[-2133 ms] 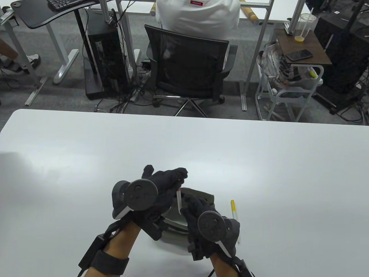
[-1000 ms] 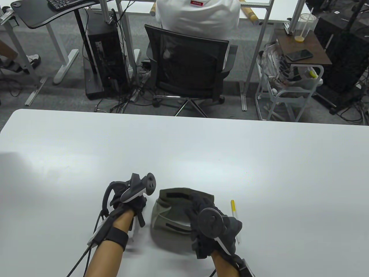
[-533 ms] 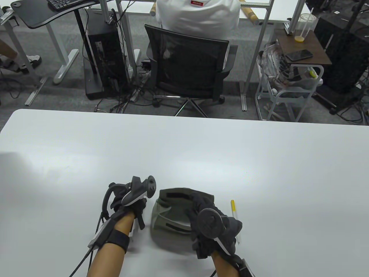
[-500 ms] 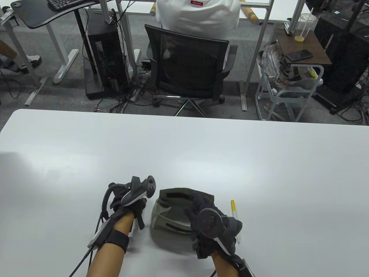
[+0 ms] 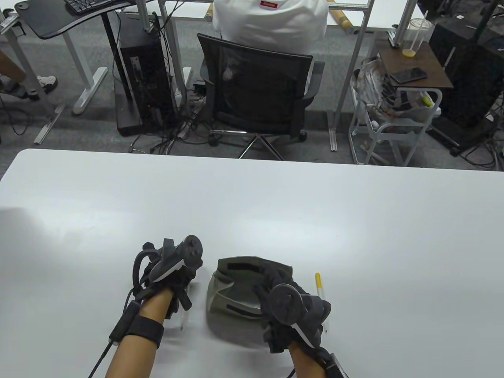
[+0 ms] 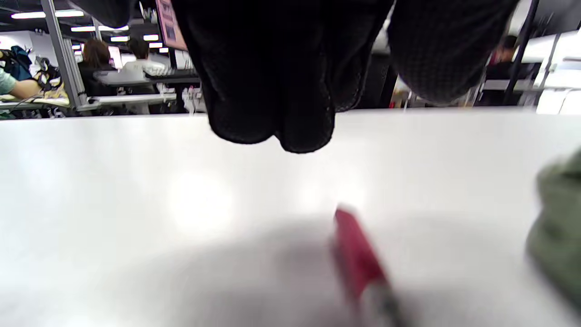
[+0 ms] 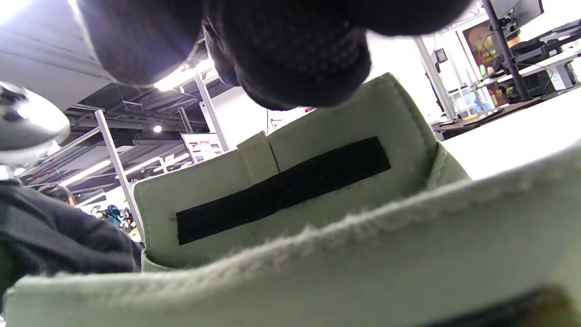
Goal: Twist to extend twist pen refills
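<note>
An olive fabric pouch [image 5: 232, 283] lies open on the white table [image 5: 252, 204] near the front edge. My right hand [image 5: 271, 277] reaches into it. In the right wrist view its fingertips [image 7: 295, 68] hang over the pouch's flap [image 7: 290, 181] with its black strip, and what they hold is hidden. My left hand [image 5: 169, 275] hovers left of the pouch, its fingertips [image 6: 281, 122] empty. A pen with a red end [image 6: 358, 263] lies blurred on the table under that hand, and shows faintly in the table view [image 5: 183, 321]. A yellow-capped pen [image 5: 319, 287] lies right of the pouch.
The pouch's edge also shows at the right of the left wrist view [image 6: 558, 236]. Beyond the table's far edge stand a black office chair [image 5: 256, 90] with a seated person, desks and a small cart [image 5: 397, 118].
Two seconds ago both hands held a white pen above the pouch. The left hand then laid it on the table left of the pouch and has now drifted left. The right hand stays in the pouch.
</note>
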Tool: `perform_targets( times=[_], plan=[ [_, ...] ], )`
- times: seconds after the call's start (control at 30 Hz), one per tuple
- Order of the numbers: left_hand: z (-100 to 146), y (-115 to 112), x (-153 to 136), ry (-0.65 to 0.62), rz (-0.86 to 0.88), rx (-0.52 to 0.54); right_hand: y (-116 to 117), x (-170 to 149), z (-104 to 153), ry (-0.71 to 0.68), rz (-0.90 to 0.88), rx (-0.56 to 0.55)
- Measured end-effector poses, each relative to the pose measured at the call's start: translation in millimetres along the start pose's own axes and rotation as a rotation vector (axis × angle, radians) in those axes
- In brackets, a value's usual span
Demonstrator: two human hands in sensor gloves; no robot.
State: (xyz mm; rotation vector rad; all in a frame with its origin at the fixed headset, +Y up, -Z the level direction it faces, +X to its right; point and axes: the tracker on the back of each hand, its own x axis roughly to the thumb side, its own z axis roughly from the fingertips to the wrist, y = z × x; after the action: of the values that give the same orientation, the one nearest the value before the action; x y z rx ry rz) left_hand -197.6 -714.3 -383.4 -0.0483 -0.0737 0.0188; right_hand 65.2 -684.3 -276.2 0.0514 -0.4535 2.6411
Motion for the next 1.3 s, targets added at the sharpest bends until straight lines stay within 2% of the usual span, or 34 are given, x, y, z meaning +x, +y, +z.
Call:
perform_targets(
  times=[0.23,0.4,0.47,0.63,0.8,0.93,1.1,1.13,1.2,1.27,1.3],
  plan=[
    [24,43,16,-0.142,0.260,0.250,0,-1,0,0.003,0.001,-0.008],
    [35,51,38,-0.262,0.293,0.294,-1,-3,-1,0.011,0.005,-0.024],
    [35,46,46,-0.295,0.254,0.283,-2,-4,-1,0.016,0.007,-0.028],
    [27,30,61,-0.311,0.123,0.174,0,-5,-2,0.007,0.035,-0.031],
    [17,19,68,-0.258,0.048,0.092,8,-4,-3,-0.018,0.084,-0.002],
    [13,13,71,-0.235,-0.047,0.082,22,3,-5,-0.074,0.168,0.042],
    [7,6,71,-0.223,-0.048,0.064,44,13,-10,-0.151,0.288,0.140],
    [7,5,71,-0.217,-0.050,0.076,51,15,-11,-0.144,0.349,0.189],
    [6,4,71,-0.212,-0.066,0.090,62,14,-12,-0.102,0.439,0.358],
    [5,2,71,-0.210,-0.088,0.104,77,11,-11,-0.025,0.495,0.646],
    [4,1,71,-0.215,-0.086,0.100,79,11,-8,-0.030,0.496,0.639]
  ],
)
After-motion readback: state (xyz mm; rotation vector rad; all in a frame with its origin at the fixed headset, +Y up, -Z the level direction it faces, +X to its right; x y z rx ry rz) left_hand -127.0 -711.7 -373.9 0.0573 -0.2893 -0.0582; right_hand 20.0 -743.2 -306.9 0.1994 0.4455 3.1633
